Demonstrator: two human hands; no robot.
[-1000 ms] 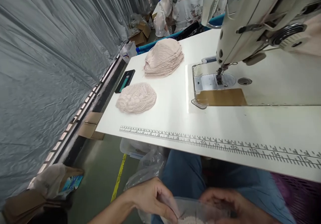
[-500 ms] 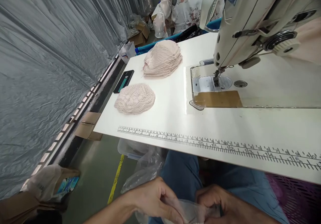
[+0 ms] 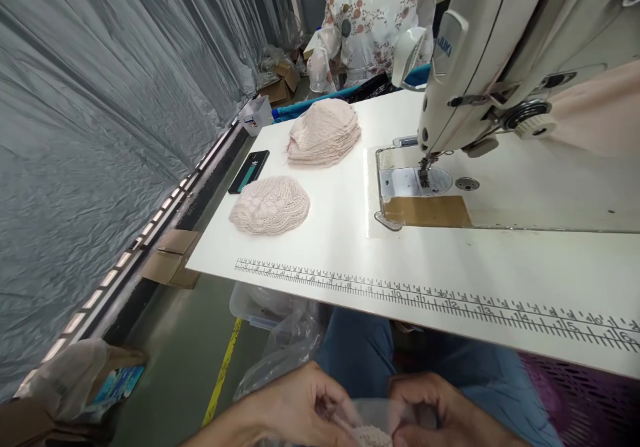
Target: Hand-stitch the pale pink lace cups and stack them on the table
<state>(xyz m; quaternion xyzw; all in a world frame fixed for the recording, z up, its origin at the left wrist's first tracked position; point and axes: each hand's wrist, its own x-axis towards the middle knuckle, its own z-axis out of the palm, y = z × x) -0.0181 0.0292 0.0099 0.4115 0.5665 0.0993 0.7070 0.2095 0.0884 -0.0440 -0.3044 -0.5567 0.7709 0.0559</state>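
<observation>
Low at the bottom edge, over my lap, my left hand (image 3: pixel 305 410) pinches a beige lace piece (image 3: pixel 373 435) with a thin translucent layer (image 3: pixel 373 410) along it. From the other side my right hand (image 3: pixel 433 407) grips the same piece, its fingers closed and bent inward. The frame's lower edge cuts off most of the lace. On the white table lie a smaller beige lace stack (image 3: pixel 270 205) and a taller stack of beige cup-shaped pieces (image 3: pixel 324 132) behind it.
A sewing machine (image 3: pixel 470 67) stands at the right of the table (image 3: pixel 330 233), which has a printed ruler (image 3: pixel 430 300) along its front edge. A black phone (image 3: pixel 250 172) lies at the left edge. A person in a floral top (image 3: pixel 375 27) sits beyond. Below are a plastic bin (image 3: pixel 255 307) and a purple basket (image 3: pixel 590 400).
The view has shifted slightly, so the table and machine sit a little lower. Both hands stay on the held piece, and more of its beige lace shows between them.
</observation>
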